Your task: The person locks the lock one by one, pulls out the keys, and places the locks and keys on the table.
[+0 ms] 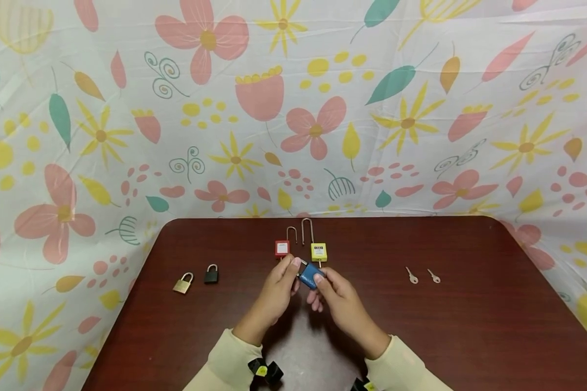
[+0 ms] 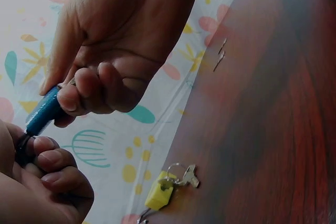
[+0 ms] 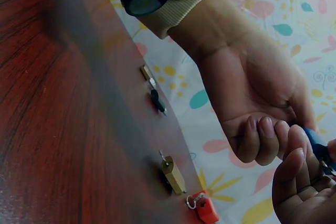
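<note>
Over the middle of the table, both hands hold a blue padlock (image 1: 310,276) raised and tilted. My left hand (image 1: 276,290) pinches its shackle end between thumb and fingers. Thumb and fingers of my right hand (image 1: 341,305) grip the blue body; the left wrist view shows a small bit of metal by those fingertips, too covered to identify. Just behind the hands, a red padlock (image 1: 282,248) and a yellow padlock (image 1: 319,252) have their shackles pointing to the back. Keys on a ring (image 2: 185,176) hang at the yellow one.
A brass padlock (image 1: 183,283) and a black padlock (image 1: 211,274) lie to the left. Two loose keys (image 1: 412,276) lie apart on the right. Another brass padlock (image 3: 172,176), beside the red one, is hidden in the head view. A flowered cloth (image 1: 313,179) hangs behind the table.
</note>
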`<action>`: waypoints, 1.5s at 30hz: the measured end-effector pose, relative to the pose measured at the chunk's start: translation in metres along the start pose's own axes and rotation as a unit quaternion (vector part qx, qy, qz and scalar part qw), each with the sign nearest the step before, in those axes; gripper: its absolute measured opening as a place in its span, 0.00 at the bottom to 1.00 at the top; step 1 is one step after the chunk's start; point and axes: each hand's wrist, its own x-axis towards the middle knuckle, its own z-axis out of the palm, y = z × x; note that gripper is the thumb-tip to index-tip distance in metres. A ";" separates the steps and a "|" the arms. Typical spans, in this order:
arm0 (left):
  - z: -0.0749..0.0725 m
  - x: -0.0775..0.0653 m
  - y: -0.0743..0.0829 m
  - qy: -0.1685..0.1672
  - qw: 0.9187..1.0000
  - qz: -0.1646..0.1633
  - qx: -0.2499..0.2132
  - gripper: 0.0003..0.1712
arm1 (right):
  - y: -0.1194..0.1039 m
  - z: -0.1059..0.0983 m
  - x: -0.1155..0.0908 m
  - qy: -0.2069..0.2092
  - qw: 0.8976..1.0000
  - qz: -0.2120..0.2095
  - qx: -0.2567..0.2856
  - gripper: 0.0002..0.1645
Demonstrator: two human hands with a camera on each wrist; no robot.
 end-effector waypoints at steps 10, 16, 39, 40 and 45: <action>0.007 0.000 -0.002 0.039 0.997 0.007 -0.067 0.17 | 0.026 -0.002 0.002 0.003 0.999 -0.030 0.039 0.11; 0.012 -0.003 0.004 0.023 0.992 -0.011 -0.123 0.08 | 0.024 -0.001 0.001 -0.008 0.996 -0.051 0.068 0.11; 0.014 -0.003 0.000 0.058 0.988 -0.009 -0.145 0.12 | 0.019 -0.002 0.000 0.037 0.997 -0.056 0.047 0.07; 0.014 -0.003 -0.001 0.057 0.988 -0.007 -0.143 0.13 | 0.020 -0.002 0.000 0.038 0.996 -0.059 0.046 0.07; 0.015 -0.003 -0.004 0.061 0.989 0.000 -0.133 0.15 | 0.022 -0.004 0.000 0.038 0.996 -0.063 0.040 0.07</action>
